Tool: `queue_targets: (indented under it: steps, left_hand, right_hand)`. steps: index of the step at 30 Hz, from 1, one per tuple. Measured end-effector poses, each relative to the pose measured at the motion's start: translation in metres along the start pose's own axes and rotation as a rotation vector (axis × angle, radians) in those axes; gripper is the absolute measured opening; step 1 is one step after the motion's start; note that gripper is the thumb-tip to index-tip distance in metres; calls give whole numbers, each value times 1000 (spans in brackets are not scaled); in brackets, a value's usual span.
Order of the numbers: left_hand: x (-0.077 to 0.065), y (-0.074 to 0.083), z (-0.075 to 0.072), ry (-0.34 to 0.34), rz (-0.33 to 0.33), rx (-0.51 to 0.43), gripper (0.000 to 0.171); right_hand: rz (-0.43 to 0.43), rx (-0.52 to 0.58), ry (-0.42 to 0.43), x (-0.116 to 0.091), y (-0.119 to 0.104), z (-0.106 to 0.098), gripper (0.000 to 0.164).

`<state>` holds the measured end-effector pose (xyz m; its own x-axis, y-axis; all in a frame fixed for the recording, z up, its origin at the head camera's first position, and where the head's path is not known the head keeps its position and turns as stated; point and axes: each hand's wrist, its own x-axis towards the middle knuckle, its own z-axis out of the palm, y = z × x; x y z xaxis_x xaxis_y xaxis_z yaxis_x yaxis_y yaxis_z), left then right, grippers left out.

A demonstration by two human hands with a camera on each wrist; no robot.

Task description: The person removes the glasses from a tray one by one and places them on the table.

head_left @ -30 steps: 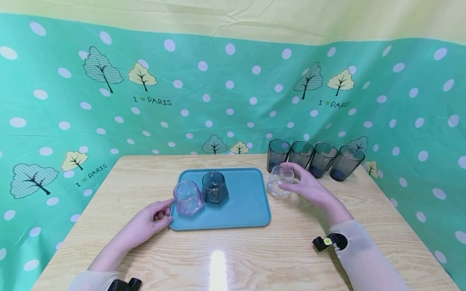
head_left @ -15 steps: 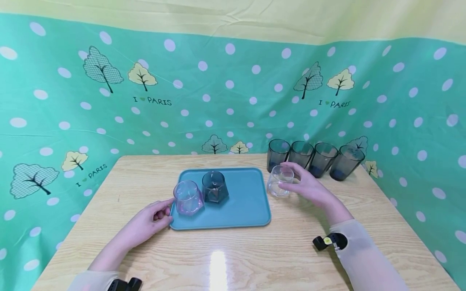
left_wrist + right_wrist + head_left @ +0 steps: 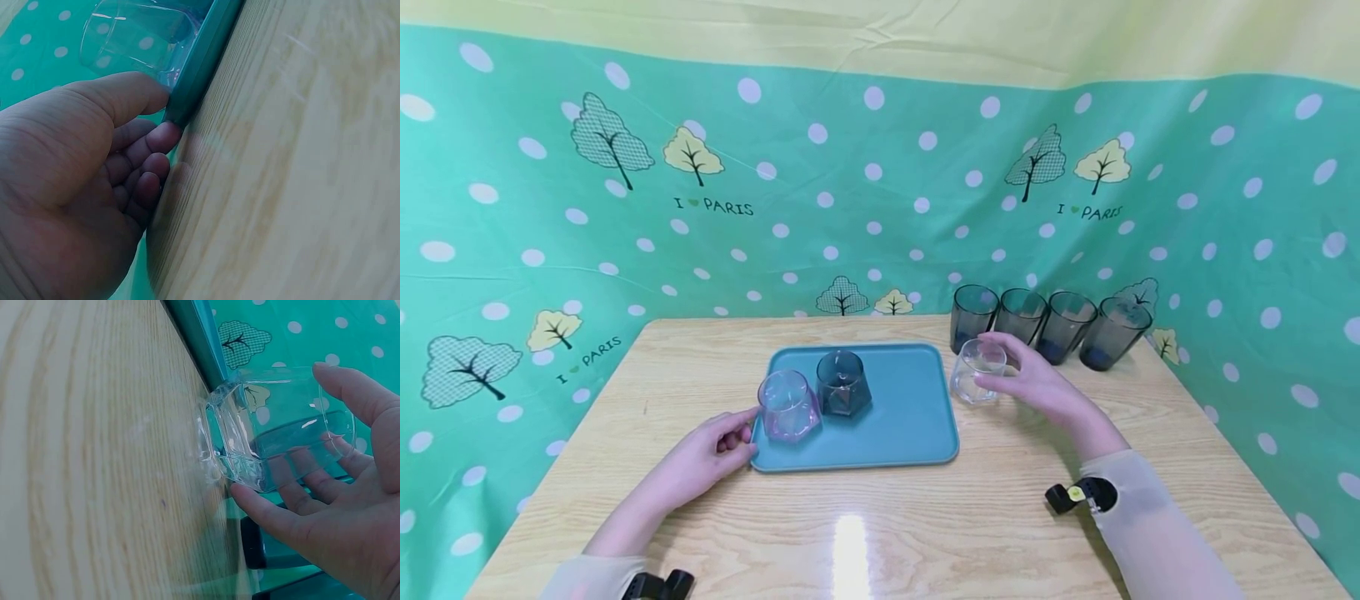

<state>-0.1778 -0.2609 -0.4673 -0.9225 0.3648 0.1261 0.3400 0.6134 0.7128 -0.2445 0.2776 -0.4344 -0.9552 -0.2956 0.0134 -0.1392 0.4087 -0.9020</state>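
My left hand [image 3: 703, 460] pinches the near-left corner of a blue tray [image 3: 902, 425]. In the left wrist view the thumb [image 3: 134, 94] lies at the tray's rim, with the other fingers curled below it. Upright on the tray's left part are a pinkish-purple faceted glass [image 3: 790, 410] and, just right of it, a dark grey faceted glass [image 3: 844, 390]. My right hand [image 3: 1033, 385] holds a clear faceted glass [image 3: 970, 382] right beside the tray's right edge. The right wrist view shows the thumb at its rim and fingers spread along its side; its base [image 3: 215, 437] is at the tabletop.
A row of several tall dark grey tumblers [image 3: 1107, 337] stands at the back right, close behind my right hand. The wooden table [image 3: 970, 533] ends at a green dotted curtain [image 3: 872, 225] at the back and sides.
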Motion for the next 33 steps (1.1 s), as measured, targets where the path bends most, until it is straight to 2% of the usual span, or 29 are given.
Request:
queue_targets:
  steps: [15,23,33]
  left_hand:
    - [2,-1,1,-4,2,-3,56]
    - [2,-1,2,-2,1,1,56]
    - [1,-3,1,2,-2,1,56]
  right_hand:
    - [-8,0,-4,-2,-4,-3,85]
    - [23,-5,25,-5,-11,-6,88]
    - [-40,5,107,-9,-32,-12,79]
